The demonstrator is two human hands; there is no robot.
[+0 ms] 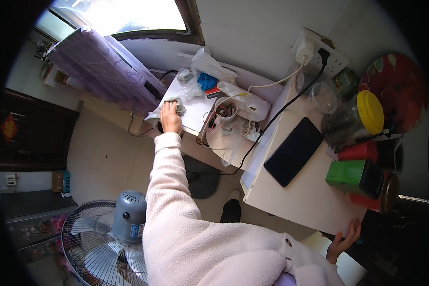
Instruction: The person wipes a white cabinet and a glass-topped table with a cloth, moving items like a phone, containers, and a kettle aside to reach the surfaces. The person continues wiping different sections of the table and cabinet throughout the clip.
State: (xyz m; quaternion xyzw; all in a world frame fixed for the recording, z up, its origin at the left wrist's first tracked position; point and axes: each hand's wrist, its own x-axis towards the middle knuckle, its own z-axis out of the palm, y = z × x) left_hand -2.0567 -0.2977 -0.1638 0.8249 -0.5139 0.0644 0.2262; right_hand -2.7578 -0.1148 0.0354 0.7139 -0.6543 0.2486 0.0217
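Observation:
My left hand (171, 119) reaches far forward and presses a grey cloth (181, 107) onto the left edge of a white tabletop (191, 119). Part of the cloth hangs toward the table's corner. Beyond the hand lie a coil of blue cord (206, 81), a small red and black box (213, 93) and crumpled clear plastic bags (191, 91). Down at the right, my right hand (344, 240) rests against the near edge of a higher pale cabinet top (307, 207), thumb apart from the fingers and nothing visible in it.
A black smartphone (294, 151) lies on the cabinet top beside a green box (346, 175) and a yellow-lidded jar (370, 112). Cables run from a wall power strip (330, 59) past a white cup (226, 111) of wires. A standing fan (128, 218) is close at my left.

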